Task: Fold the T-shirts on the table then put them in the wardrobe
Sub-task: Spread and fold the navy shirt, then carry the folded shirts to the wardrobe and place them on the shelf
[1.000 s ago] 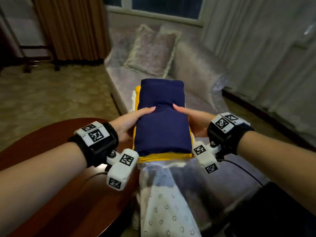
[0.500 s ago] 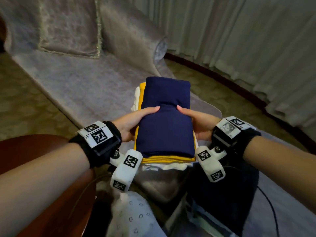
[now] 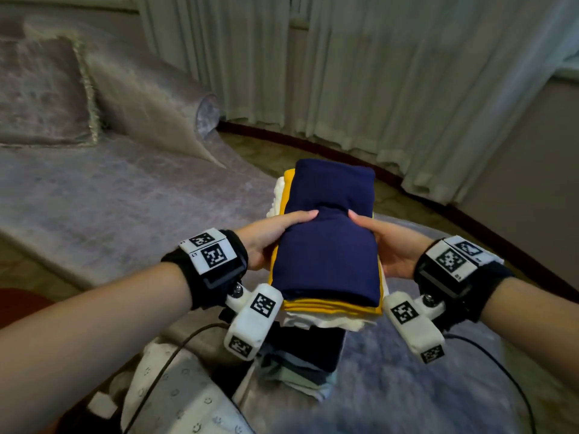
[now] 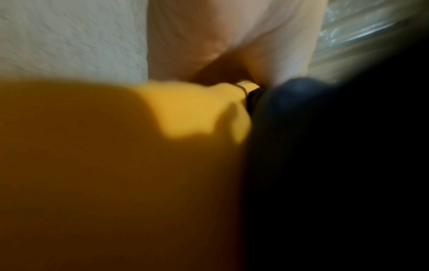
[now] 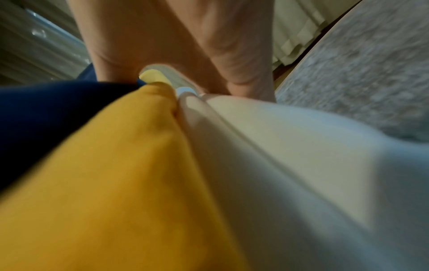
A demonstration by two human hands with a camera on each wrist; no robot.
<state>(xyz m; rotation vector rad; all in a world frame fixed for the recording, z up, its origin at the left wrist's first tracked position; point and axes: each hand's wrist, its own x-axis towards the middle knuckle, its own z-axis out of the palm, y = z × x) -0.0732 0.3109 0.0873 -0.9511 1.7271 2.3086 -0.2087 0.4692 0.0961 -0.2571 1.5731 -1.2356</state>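
The left hand (image 3: pixel 269 234) holds the left side of a pile of folded T-shirts (image 3: pixel 326 245). Its thumb lies on top and its fingers go under, out of sight. The right hand (image 3: pixel 387 245) holds the right side the same way. Both hands are curled round the pile and squeeze it a little, so the top shirt bumps up between the thumbs.

The pile sits in the middle of the head picture, up in the air. On top is a navy shirt (image 3: pixel 329 220). Under it is a yellow shirt (image 5: pixel 130 165), and under that a white shirt (image 5: pixel 290 174).

Past the hands, at the left of the frame, is a grey couch (image 3: pixel 125 198) with a cushion (image 3: pixel 40 95) in the upper left. Pale curtains (image 3: pixel 391 73) hang across the top.

The folding looks done, and this seems to be the carrying step. No wardrobe shows here. Next, I think the person must walk to it, keeping the pile flat and tight so no shirt slides off.
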